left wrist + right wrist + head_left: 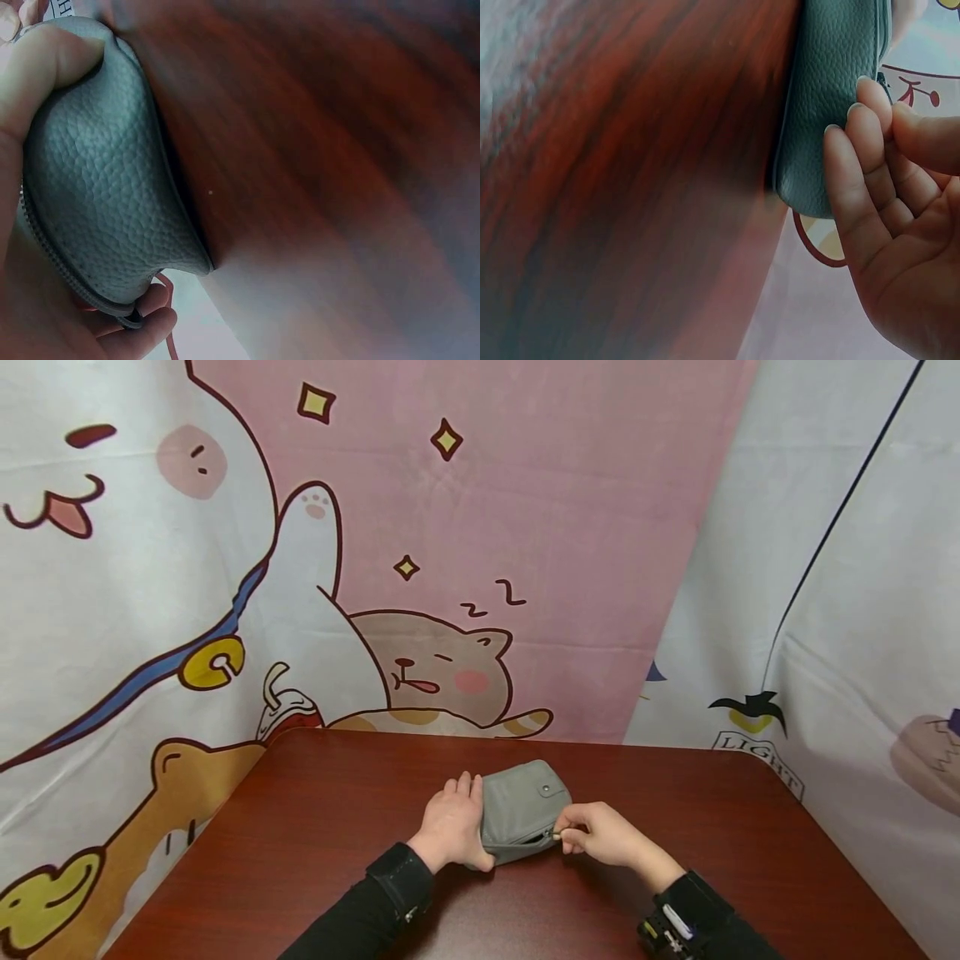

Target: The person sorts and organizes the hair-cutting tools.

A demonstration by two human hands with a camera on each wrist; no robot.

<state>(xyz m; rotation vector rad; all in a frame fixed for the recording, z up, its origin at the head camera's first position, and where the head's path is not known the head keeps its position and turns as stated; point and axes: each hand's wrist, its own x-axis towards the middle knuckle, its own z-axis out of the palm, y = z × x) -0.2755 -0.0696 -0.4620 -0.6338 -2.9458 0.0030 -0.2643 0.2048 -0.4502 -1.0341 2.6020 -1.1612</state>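
Note:
A grey-green pouch [517, 808] of pebbled leather lies on the table, a snap tab near its far right corner. Along its near edge the zipper [536, 838] is partly parted toward the right. My left hand [453, 822] grips the pouch's left end; in the left wrist view its thumb [64, 56] presses into the side and fingertips [154, 319] curl at the other corner. At the near right corner, my right hand [596, 835] pinches the zipper pull between thumb and forefinger. The pull is mostly hidden by those fingers in the right wrist view, where the pouch's side [829, 97] shows.
The pouch lies on a dark red wood-grain table [315, 827], whose far edge runs beyond it. Behind hangs a cloth backdrop [570, 527] with cartoon animals. A device [671, 927] is strapped on the right sleeve.

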